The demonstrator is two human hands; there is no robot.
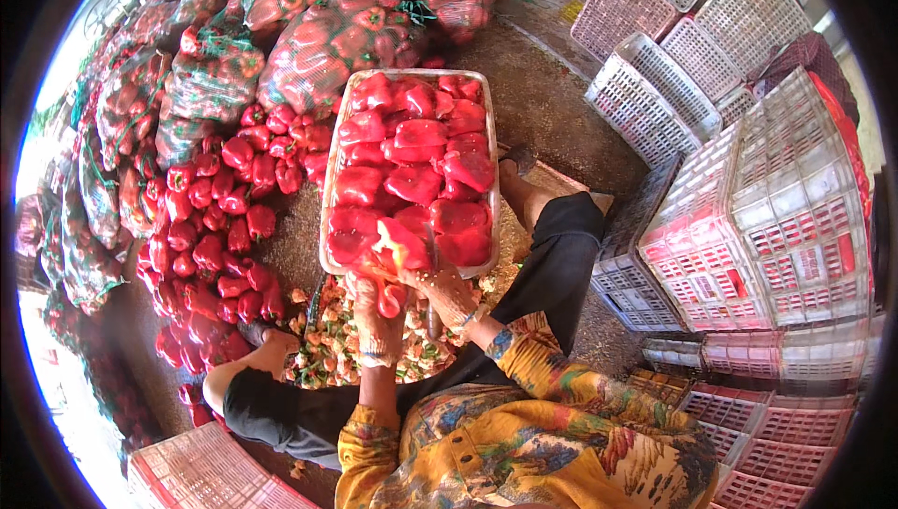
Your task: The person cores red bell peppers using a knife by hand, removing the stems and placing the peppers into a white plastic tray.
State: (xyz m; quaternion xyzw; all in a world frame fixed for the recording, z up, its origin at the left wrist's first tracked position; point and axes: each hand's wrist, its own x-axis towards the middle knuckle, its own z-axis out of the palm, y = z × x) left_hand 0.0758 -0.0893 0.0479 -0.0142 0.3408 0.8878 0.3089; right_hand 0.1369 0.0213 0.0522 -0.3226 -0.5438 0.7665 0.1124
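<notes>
Yellow, multicoloured patterned sleeves and a matching shirt (524, 443) were seen nearest, worn by a seated person whose dark trousers (552, 252) were spread to both sides. A red pepper (393, 299) was gripped by the gloved left hand (377, 327), its fingers curled closed around it. By the gloved right hand (446, 296), the pepper's right side was approached with bent fingers; whether they were closed on anything could not be told. Below the hands, the floor was covered by a heap of orange and green trimmings (341, 345). Just beyond the pepper, a pale-rimmed crate (421, 71) was filled with rows of red pepper pieces (413, 183). To its left, whole red peppers (224, 200) were piled loose, backed by stuffed mesh sacks (327, 46). Along the right, red and white plastic crates (800, 191) were stacked.
</notes>
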